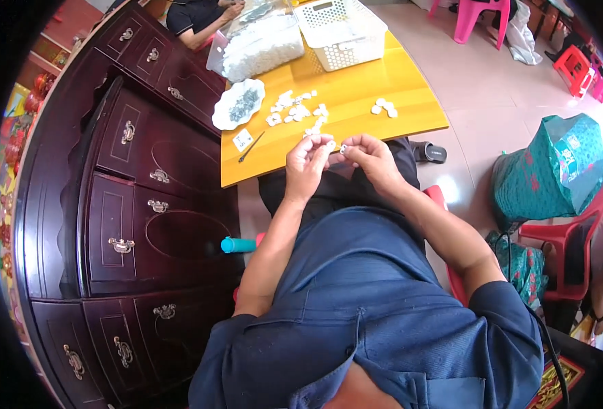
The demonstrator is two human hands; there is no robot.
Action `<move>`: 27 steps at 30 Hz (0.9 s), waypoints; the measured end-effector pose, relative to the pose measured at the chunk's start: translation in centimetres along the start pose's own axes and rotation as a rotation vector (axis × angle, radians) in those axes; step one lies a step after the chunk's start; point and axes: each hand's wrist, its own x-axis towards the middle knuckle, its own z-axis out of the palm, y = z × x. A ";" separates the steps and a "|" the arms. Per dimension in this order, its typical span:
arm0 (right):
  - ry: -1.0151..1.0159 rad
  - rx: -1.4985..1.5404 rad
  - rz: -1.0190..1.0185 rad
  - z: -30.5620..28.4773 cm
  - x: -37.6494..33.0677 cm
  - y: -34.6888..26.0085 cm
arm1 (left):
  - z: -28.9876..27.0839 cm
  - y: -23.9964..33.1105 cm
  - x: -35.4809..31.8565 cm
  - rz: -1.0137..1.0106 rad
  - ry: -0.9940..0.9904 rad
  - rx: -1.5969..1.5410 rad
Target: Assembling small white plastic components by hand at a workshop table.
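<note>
Hands (pixel 307 165) pinch white pieces (pixel 330 145) near table's edge (pixel 262 171).

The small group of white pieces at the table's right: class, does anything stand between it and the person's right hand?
Nothing visible does: only yellow tabletop shows between the right hand and the small group of white pieces. That hand, though, pinches a small piece.

Dark print too small to read on 1 white card (pixel 242 140), unreadable pale marking (pixel 575 154) on teal bag (pixel 536 176)
</note>
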 end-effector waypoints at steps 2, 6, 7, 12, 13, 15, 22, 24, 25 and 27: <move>0.000 -0.010 -0.002 0.1 -0.2 -0.1 | 0.1 0.1 -0.2 -0.010 0.004 -0.001; -0.014 -0.015 -0.004 0.2 -0.4 0.1 | 0.2 0.2 -0.5 -0.010 0.011 0.025; -0.019 0.001 -0.007 0.2 -0.4 0.1 | 0.3 0.2 -0.5 -0.013 0.012 0.026; -0.023 0.020 -0.012 0.1 -0.1 0.2 | 0.4 0.3 -0.5 -0.016 0.017 0.036; -0.024 0.012 -0.009 0.1 -0.1 0.1 | 0.4 0.3 -0.5 -0.005 0.018 0.045; -0.025 0.004 -0.004 0.1 -0.1 0.2 | 0.4 0.1 -0.5 0.002 0.017 0.048; -0.021 0.005 -0.009 0.0 0.1 0.6 | 0.2 -0.4 -0.2 -0.016 0.032 0.061; -0.022 0.013 -0.005 -0.1 0.2 0.8 | 0.2 -0.5 -0.3 -0.018 0.028 0.064; -0.023 0.018 -0.007 0.0 0.2 0.8 | 0.3 -0.4 -0.3 -0.021 0.025 0.068; -0.024 0.023 -0.009 0.0 0.2 0.9 | 0.4 -0.2 -0.4 -0.023 0.024 0.058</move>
